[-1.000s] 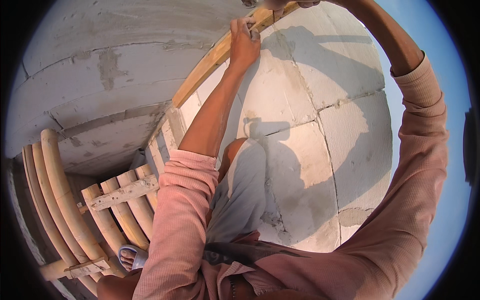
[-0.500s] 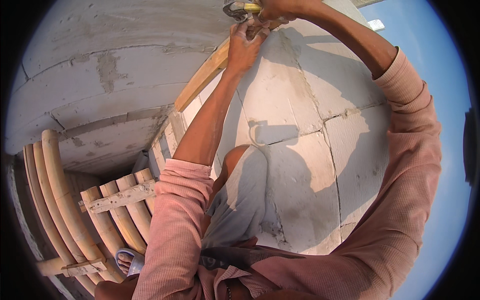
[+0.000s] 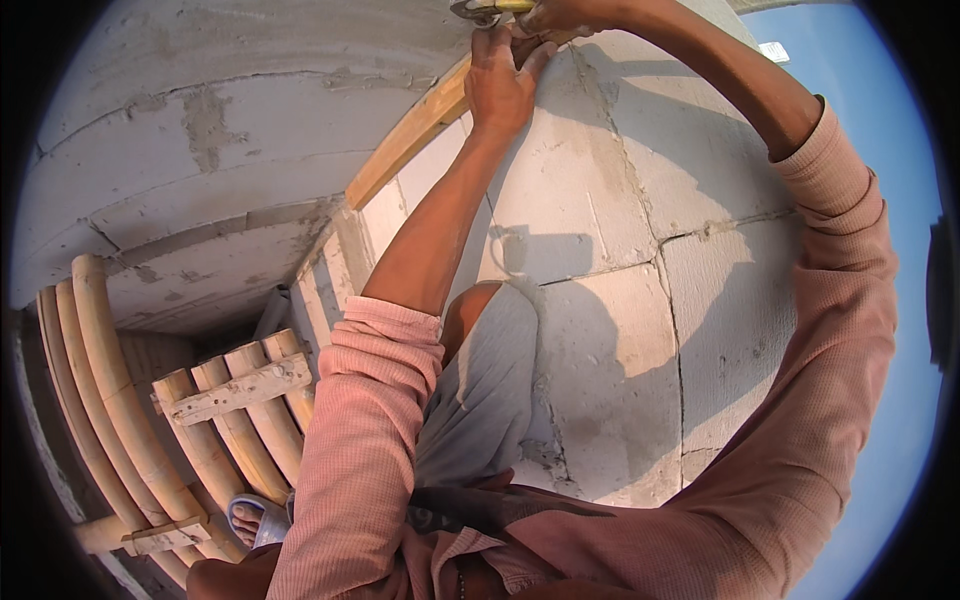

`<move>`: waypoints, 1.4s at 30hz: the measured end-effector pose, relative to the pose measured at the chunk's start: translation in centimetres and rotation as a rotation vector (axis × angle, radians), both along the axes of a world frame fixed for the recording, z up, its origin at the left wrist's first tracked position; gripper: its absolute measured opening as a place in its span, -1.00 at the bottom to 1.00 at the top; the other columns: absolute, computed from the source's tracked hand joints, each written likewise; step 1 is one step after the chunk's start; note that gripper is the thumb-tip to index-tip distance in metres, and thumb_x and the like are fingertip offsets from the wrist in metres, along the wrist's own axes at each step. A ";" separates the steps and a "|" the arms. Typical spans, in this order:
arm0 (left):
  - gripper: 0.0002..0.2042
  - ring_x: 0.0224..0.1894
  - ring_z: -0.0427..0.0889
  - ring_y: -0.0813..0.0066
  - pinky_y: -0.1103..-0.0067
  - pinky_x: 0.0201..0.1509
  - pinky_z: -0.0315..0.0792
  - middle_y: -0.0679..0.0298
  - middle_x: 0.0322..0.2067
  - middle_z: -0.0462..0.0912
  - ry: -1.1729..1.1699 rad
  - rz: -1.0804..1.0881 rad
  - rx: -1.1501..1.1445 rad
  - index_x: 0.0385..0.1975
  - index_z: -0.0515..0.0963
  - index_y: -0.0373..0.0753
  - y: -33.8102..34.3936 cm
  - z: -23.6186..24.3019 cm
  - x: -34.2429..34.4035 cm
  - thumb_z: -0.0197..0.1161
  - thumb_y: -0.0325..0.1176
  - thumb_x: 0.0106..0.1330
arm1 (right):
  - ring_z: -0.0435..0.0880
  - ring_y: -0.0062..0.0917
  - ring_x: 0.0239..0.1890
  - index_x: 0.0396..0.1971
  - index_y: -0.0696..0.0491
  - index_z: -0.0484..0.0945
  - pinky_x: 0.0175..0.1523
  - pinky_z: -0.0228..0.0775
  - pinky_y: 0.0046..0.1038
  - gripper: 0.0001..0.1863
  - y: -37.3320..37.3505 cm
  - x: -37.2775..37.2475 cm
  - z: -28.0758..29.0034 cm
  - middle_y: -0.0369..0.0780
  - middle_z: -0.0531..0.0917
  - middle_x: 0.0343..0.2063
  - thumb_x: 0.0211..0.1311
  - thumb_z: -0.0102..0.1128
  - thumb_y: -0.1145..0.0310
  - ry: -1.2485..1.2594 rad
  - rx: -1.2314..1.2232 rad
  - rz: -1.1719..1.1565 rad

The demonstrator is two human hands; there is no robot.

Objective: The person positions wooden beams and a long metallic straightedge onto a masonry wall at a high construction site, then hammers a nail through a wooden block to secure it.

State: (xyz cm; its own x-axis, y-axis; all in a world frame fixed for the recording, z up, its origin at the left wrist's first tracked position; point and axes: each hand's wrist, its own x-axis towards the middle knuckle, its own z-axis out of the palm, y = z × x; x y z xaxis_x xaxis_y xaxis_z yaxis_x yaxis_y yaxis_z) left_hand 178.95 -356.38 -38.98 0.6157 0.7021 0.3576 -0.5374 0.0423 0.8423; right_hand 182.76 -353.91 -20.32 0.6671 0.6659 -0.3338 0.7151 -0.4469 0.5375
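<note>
A person in a pink ribbed long-sleeved shirt stands on a scaffold of pale bamboo poles (image 3: 120, 400), close against a wall of grey-white lightweight concrete blocks (image 3: 620, 330) with rough mortar joints. The scaffold deck fills the lower left, its poles tied across by a short weathered wooden batten (image 3: 240, 390); beyond its outer poles the view falls away into shadow. A sandalled foot (image 3: 255, 518) rests on the poles. To the right the wall ends against open blue sky. A second block wall (image 3: 200, 180) closes the upper left, meeting the first at a corner, so the body has only the narrow strip between scaffold and blocks.

A long pale wooden plank (image 3: 405, 140) lies slanted against the wall, rising from the corner toward the top of the frame. Both arms reach up to its upper end. The left hand (image 3: 500, 85) presses flat on the blockwork beside the plank, fingers together and pointing upward, holding nothing that can be seen. The right hand (image 3: 560, 18) is closed round a yellow-and-metal hand tool (image 3: 485, 10) at the very top edge, just above the left fingertips; the frame cuts the tool off, so its kind cannot be told.
</note>
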 end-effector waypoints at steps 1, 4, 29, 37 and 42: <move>-0.56 -0.03 0.62 0.16 0.31 0.06 0.48 0.07 -0.05 0.48 0.006 0.028 0.039 -0.07 0.55 -0.24 0.3 -0.3 0.1 0.42 -0.06 0.21 | 0.70 -0.24 -0.34 -0.31 0.23 0.66 -0.26 0.51 -0.22 -0.57 1.0 -0.5 0.6 -0.02 0.69 -0.44 0.05 0.37 0.10 0.019 0.003 -0.025; -0.57 -0.05 0.62 0.18 0.30 0.01 0.49 0.09 -0.09 0.51 -0.015 0.016 0.049 -0.10 0.54 -0.26 0.0 -0.2 -0.2 0.44 -0.08 0.19 | 0.65 -0.25 -0.20 -0.17 0.19 0.60 -0.13 0.48 -0.23 -0.57 1.7 -2.5 3.5 -0.03 0.64 -0.27 0.16 0.25 0.11 -0.069 -0.118 0.059; -0.59 -0.10 0.52 -0.09 0.16 -0.07 0.41 -0.05 -0.15 0.49 -0.049 0.019 0.148 -0.12 0.45 -0.32 1.0 -0.9 0.1 0.34 -0.11 0.27 | 0.55 -0.19 0.10 0.09 0.24 0.43 0.22 0.39 -0.32 -0.60 -0.3 -11.8 5.4 0.04 0.55 0.04 0.50 -0.08 0.23 -0.223 -0.231 -0.019; -0.60 -0.13 0.55 -0.06 0.20 -0.10 0.44 -0.03 -0.14 0.51 -0.077 0.054 0.140 -0.11 0.45 -0.31 0.6 -0.4 0.4 0.35 -0.15 0.26 | 0.58 -0.19 -0.03 0.06 0.26 0.42 0.06 0.44 -0.28 -0.64 -3.7 -8.8 6.0 -0.03 0.61 -0.12 0.45 0.00 0.29 -0.330 -0.170 0.593; -0.61 -0.13 0.56 -0.02 0.21 -0.11 0.45 -0.01 -0.16 0.52 -0.089 0.029 0.137 -0.10 0.46 -0.31 0.9 -1.0 0.4 0.37 -0.17 0.24 | 0.58 -0.21 -0.02 0.07 0.24 0.42 0.08 0.43 -0.29 -0.65 -2.0 -10.2 5.4 -0.04 0.60 -0.11 0.44 -0.01 0.33 -0.278 -0.260 0.375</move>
